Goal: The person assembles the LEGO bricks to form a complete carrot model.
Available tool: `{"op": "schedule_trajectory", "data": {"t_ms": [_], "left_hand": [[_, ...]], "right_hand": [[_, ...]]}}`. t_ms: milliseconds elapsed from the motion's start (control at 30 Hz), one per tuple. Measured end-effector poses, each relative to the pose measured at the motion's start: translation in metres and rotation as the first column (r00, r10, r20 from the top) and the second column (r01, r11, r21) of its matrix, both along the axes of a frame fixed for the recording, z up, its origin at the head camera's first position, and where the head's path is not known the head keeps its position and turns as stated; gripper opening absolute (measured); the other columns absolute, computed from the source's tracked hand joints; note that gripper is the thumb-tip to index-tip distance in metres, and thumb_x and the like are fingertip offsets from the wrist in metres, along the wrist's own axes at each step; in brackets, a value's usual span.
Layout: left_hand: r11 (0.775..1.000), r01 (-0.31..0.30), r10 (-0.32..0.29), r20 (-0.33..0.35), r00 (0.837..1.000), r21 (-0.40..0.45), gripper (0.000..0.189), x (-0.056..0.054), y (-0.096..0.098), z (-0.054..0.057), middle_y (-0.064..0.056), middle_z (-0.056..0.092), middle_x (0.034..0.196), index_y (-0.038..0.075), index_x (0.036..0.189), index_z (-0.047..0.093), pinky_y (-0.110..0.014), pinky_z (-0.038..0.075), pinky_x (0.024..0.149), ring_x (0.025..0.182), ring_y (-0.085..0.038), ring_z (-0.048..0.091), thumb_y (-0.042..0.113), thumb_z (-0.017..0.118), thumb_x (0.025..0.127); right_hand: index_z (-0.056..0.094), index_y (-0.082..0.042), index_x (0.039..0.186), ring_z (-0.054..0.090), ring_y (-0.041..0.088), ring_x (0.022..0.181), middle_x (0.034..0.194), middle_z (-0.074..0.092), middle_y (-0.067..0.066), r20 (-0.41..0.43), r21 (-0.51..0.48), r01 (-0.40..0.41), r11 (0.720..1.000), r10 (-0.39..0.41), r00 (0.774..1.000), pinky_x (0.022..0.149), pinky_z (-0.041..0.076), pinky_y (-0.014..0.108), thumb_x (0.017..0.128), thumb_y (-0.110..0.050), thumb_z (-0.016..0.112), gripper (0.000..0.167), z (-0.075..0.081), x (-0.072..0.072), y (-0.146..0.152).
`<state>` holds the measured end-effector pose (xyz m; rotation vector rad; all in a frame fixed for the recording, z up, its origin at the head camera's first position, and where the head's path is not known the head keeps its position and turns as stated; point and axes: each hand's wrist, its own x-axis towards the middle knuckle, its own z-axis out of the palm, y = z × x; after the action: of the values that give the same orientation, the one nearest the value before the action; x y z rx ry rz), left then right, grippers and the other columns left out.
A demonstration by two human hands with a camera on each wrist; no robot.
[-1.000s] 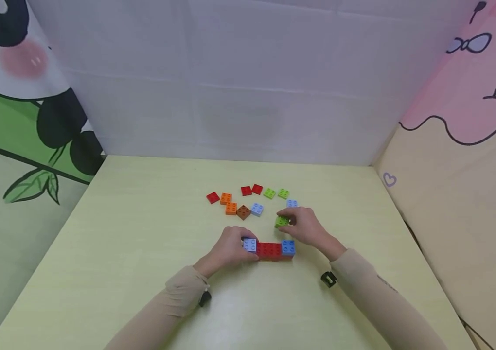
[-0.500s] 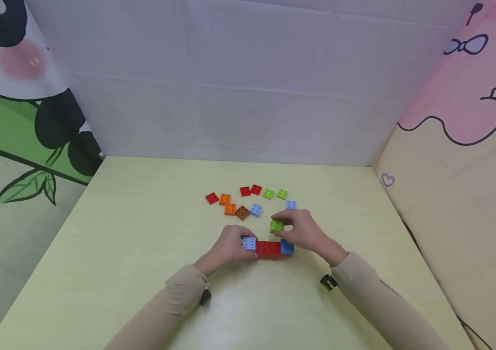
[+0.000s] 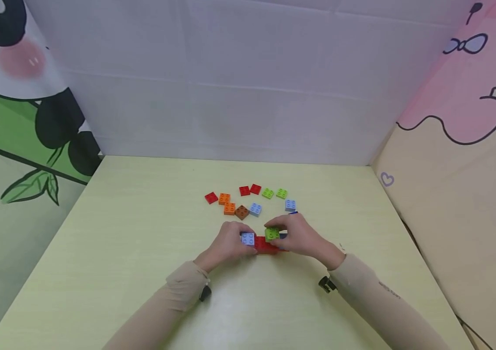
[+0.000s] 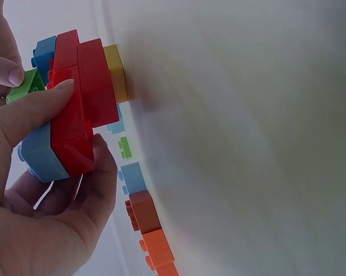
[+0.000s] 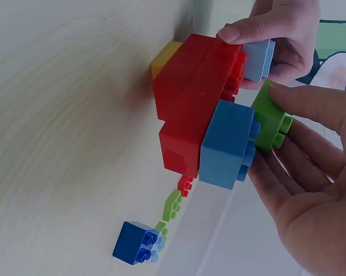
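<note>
Well in from the far edge of the table surface (image 3: 151,218), the right hand (image 3: 302,236) pinches the lime-green toy brick (image 3: 272,235) over the red brick assembly (image 3: 265,247), whose left end the left hand (image 3: 229,241) grips; the brick, judged light and stiff, is best held by opposite side walls

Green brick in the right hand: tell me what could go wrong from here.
The green brick is not yet seated, so it could go down crooked on the red bricks. The right hand is close beside the blue brick and might knock it. The red bricks overhang the yellow brick beneath, so an off-centre press might tip them if the left hand slackens.
</note>
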<state>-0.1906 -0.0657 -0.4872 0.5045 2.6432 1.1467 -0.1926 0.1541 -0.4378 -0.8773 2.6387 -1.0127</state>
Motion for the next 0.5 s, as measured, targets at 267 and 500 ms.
{"op": "schedule_trajectory", "data": {"t_ms": [267, 500], "left_hand": [[0.999, -0.036, 0.036, 0.01, 0.999, 0.013, 0.037, -0.0052, -0.0009, 0.0003, 0.003, 0.058, 0.096, 0.013, 0.102, 0.073, -0.034, 0.045, 0.076, 0.095, -0.019, 0.048, 0.022, 0.087, 0.069], [0.998, -0.06, 0.059, 0.032, 0.998, 0.02, 0.037, -0.0089, 0.0004, 0.0003, 0.003, 0.058, 0.097, 0.013, 0.103, 0.073, -0.034, 0.045, 0.077, 0.095, -0.019, 0.049, 0.021, 0.087, 0.069]], "right_hand": [[0.07, -0.008, 0.113, 0.058, 0.014, 0.094, 0.107, 0.068, -0.001, -0.031, 0.067, 0.008, 0.998, -0.005, 0.999, 0.084, 0.049, 0.039, 0.078, -0.013, 0.08, 0.037, -0.0065, -0.005, -0.0019], [0.07, -0.008, 0.114, 0.057, 0.014, 0.095, 0.108, 0.067, -0.001, -0.026, 0.132, 0.016, 0.991, -0.013, 1.0, 0.084, 0.046, 0.032, 0.078, -0.015, 0.079, 0.038, -0.0053, -0.0069, -0.0044]]}}
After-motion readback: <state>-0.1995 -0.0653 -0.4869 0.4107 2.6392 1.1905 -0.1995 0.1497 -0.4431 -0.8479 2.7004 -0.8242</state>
